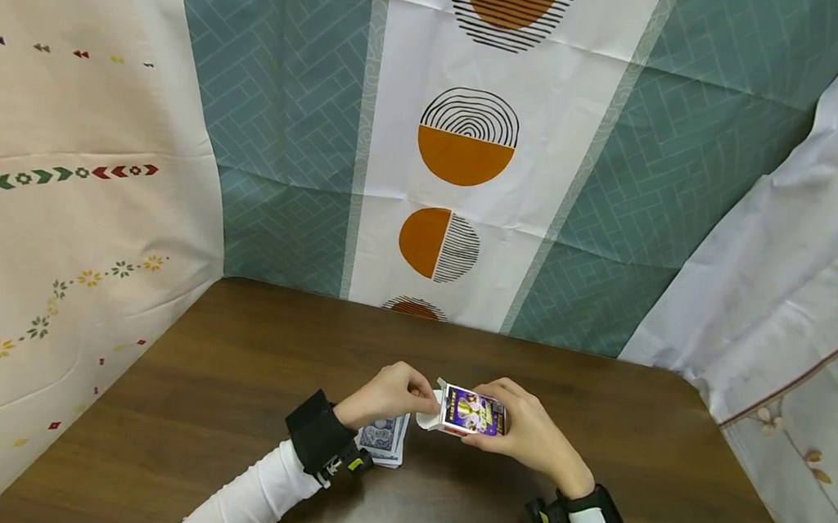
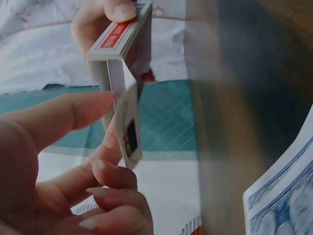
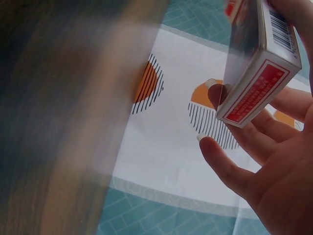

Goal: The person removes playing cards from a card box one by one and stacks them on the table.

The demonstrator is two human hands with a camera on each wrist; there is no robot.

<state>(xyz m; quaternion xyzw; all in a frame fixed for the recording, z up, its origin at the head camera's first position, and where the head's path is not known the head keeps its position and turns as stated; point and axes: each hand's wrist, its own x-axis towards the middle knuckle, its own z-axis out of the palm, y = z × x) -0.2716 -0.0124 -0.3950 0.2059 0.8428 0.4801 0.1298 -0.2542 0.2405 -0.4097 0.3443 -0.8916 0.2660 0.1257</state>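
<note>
A purple-and-white playing-card box [image 1: 475,412] is held up over the table, its end flap [image 2: 128,129] folded out. My right hand [image 1: 517,425] grips the box by its sides, thumb on one side and fingers on the other. At the opened end, my left hand [image 1: 397,395] pinches at the flap with thumb and forefinger, its other fingers curled. Edges of white cards [image 2: 116,78] show inside the opening. Beneath the left hand, a pile of blue-backed playing cards [image 1: 381,437] lies on the table, partly hidden by the wrist.
The brown wooden table [image 1: 232,378] stretches around both hands. Behind it hangs a green-and-white patterned cloth [image 1: 290,120], with pale cloths at the left and right sides. Both wrists wear black straps with small cameras.
</note>
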